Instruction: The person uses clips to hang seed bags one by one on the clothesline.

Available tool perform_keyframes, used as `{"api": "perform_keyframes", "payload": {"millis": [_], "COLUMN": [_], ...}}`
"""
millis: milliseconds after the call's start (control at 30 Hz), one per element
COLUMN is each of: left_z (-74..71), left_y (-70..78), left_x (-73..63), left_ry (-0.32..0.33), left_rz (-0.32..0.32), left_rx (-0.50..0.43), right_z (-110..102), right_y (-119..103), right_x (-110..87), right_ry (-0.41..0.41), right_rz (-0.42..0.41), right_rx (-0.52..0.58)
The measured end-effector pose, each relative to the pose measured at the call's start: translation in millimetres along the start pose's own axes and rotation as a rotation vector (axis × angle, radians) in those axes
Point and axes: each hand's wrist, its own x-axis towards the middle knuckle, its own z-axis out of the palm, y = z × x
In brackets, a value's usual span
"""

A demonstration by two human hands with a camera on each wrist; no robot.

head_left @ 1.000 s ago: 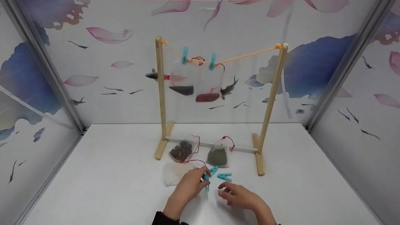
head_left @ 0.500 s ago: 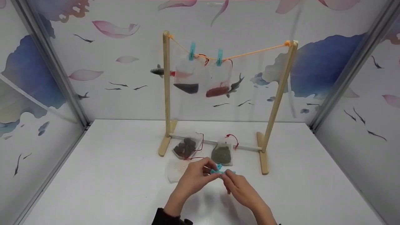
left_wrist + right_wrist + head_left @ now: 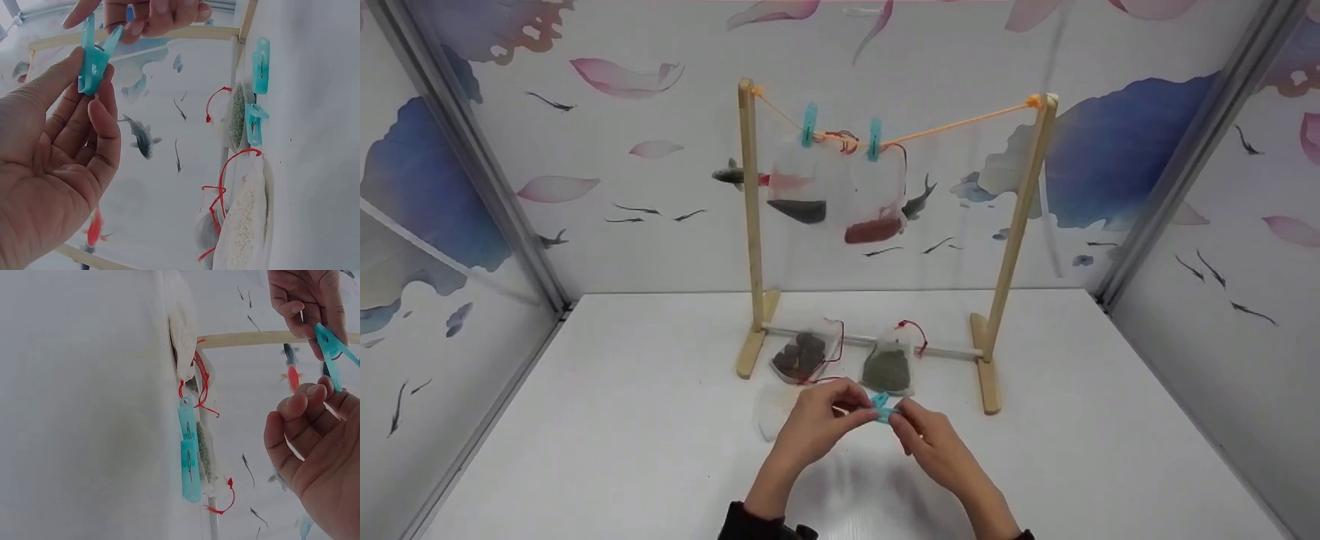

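Observation:
A light-blue clothespin (image 3: 93, 70) is held above the table between both hands. My left hand (image 3: 817, 416) pinches its body between thumb and fingers. At its two spread handles, my right hand (image 3: 941, 446) has its thumb and curled fingers. Two more clothespins (image 3: 189, 450) lie on the table below the hands, overlapping in the right wrist view. A mesh bag of white grains (image 3: 244, 225) rests by the left hand, which partly covers it in the head view. Behind lie a bag of dark stones (image 3: 801, 356) and a bag of green grains (image 3: 887, 367), with red drawstrings.
A wooden frame (image 3: 751, 225) stands behind the bags, its orange cord (image 3: 960, 121) strung between two posts. Clothespins hold a bag with dark contents (image 3: 799, 210) and a bag with red contents (image 3: 874, 227) on the cord. Printed wall panels (image 3: 660, 255) enclose the table.
My left hand has lifted the clothespin and turned it from upright to sideways. My right hand has moved up to it, and the fingers of both hands now meet at the clothespin.

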Motion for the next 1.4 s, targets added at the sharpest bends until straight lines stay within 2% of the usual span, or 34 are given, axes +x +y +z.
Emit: {"api": "perform_keyframes", "payload": {"millis": [333, 600, 833, 967, 1067, 1133, 1333, 1400], "left_z": [-0.2, 1.6, 7.1, 8.5, 9.3, 10.6, 15.0, 15.4], "left_y": [-3.6, -4.2, -2.8, -9.4, -18.5, -24.9, -39.6, -42.4], "left_x": [-0.8, 0.2, 1.1, 3.0, 3.3, 1.9, -3.7, -4.5], "left_ry": [-0.016, -0.006, -0.018, 0.007, 0.031, 0.029, -0.074, -0.073], "left_rz": [0.008, 0.012, -0.009, -0.020, -0.044, -0.063, -0.107, -0.111], "left_rx": [-0.019, -0.004, -0.011, 0.019, 0.086, 0.172, 0.516, 0.586], "right_z": [4.5, 2.5, -1.5, -1.5, -1.5, -1.3, -0.7, -0.5], "right_y": [0.2, 1.8, 6.6, 6.6, 6.2, 6.1, 7.9, 9.1], "right_x": [2.4, 1.5, 1.2, 1.1, 1.2, 1.2, 1.5, 1.4], "right_ry": [-0.012, 0.000, 0.112, 0.190, 0.241, 0.268, 0.354, 0.392], "right_rz": [0.002, 0.010, -0.056, -0.062, -0.061, -0.071, -0.145, -0.171], "right_rx": [-0.051, -0.016, -0.089, -0.099, -0.087, -0.078, -0.075, -0.084]}}
